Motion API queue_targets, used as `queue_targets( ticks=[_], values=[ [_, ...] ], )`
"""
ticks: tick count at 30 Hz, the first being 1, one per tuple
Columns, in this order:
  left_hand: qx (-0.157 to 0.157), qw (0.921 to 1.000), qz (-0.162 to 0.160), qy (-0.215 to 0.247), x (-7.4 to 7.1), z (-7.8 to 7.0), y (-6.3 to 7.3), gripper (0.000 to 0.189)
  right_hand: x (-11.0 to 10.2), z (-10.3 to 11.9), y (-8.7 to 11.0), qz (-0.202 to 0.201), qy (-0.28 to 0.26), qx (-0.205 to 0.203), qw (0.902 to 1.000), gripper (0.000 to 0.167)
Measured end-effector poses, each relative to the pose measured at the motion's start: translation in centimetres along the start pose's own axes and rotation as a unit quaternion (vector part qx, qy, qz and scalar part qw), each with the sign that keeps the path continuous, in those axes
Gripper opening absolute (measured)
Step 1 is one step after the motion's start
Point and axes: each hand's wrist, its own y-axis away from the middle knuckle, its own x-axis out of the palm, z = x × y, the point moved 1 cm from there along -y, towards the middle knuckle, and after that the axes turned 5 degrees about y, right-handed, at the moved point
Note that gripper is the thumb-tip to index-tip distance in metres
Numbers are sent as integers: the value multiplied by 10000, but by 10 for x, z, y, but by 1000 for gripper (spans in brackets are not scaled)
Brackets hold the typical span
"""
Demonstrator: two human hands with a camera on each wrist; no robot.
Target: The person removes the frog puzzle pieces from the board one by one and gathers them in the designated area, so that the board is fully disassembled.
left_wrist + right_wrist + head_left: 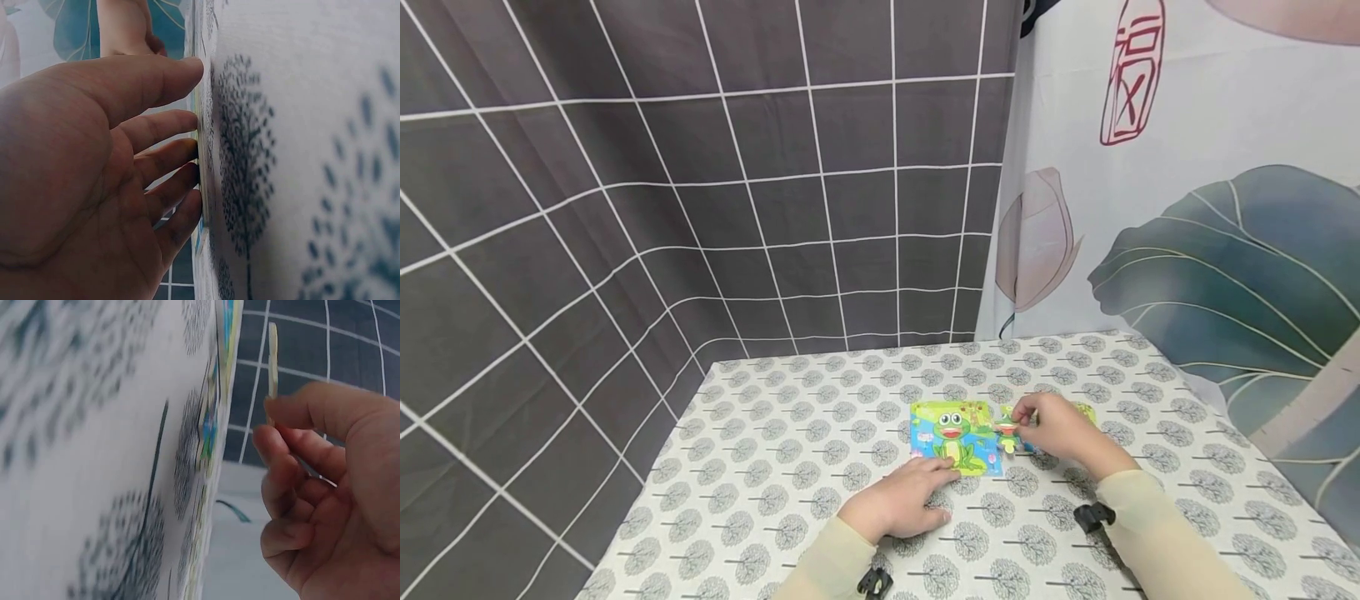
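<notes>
One red seal mark [1133, 73] in my view
On the white hanging [1067, 96] at my right, I see character-like red strokes inside a tall, rounded red outline; I cannot read what they say.

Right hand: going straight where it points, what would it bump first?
Past the small frog piece it pinches, the right hand would probably meet the big frog picture, but the hand looks raised and might pass over.

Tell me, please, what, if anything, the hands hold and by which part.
The right hand pinches the small frog piece by its right edge in the head view; the left hand only touches the frog picture.
</notes>
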Motion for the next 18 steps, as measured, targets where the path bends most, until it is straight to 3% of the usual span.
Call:
queue_targets(
  ticks=[8,18],
  values=[
    [-18,10000,14,21,-1,-1,0,65,-6,-11,11,170,-214,-135,9995,14],
    [-54,9999,38,75,-1,0,0,66,-11,-28,17,245,-159,110,9995,13]
  ],
)
